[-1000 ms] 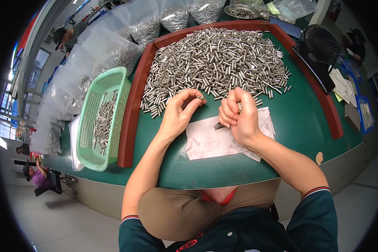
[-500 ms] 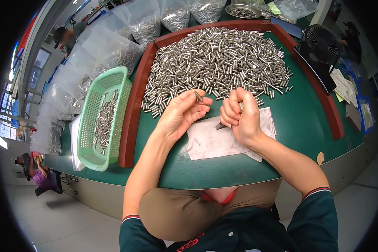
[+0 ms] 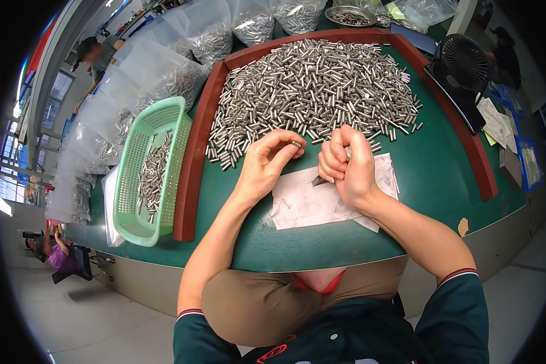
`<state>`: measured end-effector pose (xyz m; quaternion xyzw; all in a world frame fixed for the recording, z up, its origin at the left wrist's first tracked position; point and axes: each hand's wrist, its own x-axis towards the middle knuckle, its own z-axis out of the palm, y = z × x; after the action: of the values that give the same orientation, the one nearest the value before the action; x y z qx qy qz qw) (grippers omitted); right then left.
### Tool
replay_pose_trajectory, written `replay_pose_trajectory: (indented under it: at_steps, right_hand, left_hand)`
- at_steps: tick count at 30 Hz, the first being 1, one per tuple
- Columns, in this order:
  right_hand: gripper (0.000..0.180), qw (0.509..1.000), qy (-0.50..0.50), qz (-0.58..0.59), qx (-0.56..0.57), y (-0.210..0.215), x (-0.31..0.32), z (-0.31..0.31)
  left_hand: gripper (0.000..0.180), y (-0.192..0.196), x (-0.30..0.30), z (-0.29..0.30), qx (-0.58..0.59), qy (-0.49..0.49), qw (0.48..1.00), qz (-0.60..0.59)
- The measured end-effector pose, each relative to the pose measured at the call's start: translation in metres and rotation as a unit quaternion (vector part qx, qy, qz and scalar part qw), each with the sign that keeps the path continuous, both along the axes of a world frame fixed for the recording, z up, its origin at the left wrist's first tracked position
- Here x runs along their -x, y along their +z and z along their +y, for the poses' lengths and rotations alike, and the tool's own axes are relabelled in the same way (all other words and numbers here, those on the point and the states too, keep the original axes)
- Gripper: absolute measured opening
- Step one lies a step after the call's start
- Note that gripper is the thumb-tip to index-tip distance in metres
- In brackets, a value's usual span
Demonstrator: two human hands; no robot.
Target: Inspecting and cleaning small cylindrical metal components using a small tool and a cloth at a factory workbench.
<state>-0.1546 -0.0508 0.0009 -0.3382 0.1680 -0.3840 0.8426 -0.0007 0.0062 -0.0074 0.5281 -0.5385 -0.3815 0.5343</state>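
Note:
My left hand [image 3: 267, 162] pinches a small metal pin [image 3: 296, 144] between thumb and fingertips, just in front of a wide heap of metal pins [image 3: 315, 91]. Beside it on the right, my right hand [image 3: 353, 173] is closed in a fist. From its lower side pokes the dark, flat tip of a tool [image 3: 318, 181]; the rest is mostly covered by the fingers, so its kind cannot be told. Under that fist lies a smudged white cloth or paper sheet [image 3: 303, 206] on the green tabletop [image 3: 255, 242].
A dark red wooden rim [image 3: 191, 176] frames the heap. Left of it stands a light green basket [image 3: 124, 200] partly filled with pins. Clear bags of pins [image 3: 209, 39] line the far and left sides. A black fan [image 3: 464, 64] stands right; other people are in the background.
My left hand has turned from palm-up with spread fingers to a tighter pinch, turning the metal pin with it. The right fist stays in nearly the same place.

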Motion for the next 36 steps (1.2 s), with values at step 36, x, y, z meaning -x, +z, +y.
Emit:
replay_pose_trajectory:
  at_steps: [36]
  right_hand:
    - [0.035,0.999,-0.002,0.023,0.022,-0.002,0.000,0.000]
  left_hand:
    - [0.023,0.032,0.023,0.030,-0.128,-0.070,0.885,-0.442]
